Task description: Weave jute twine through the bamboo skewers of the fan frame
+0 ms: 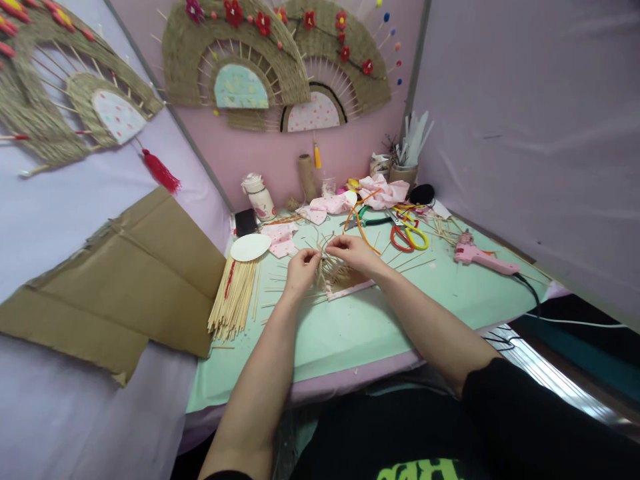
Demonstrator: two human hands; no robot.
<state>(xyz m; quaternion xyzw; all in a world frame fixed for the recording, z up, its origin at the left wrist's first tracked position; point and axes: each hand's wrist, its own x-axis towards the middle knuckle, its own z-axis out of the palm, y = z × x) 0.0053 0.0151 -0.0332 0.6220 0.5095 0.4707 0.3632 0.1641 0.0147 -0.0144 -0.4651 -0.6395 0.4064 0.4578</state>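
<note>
On the mint-green table in front of me lies a half-made fan (pixel 357 281) with a brown middle, a pink-edged straight side and thin sticks spreading outward. Loose jute twine (pixel 333 272) is bunched over its left part. My left hand (pixel 303 269) is closed in a pinch at the left side of the twine. Just right of it, my right hand (pixel 354 253) pinches at the twine too, its wrist over the fan. The fingertips are a small gap apart, and the strand between them is too fine to see clearly.
Bundled wooden sticks (pixel 235 293) lie left, under a white oval disc (pixel 250 247). Scissors (pixel 410 237), green-handled pliers (pixel 373 219) and pink fabric (pixel 383 192) sit behind. A pink glue gun (pixel 483 257) with a cord lies right. Cardboard (pixel 115 287) leans left; finished fans (pixel 235 53) hang behind.
</note>
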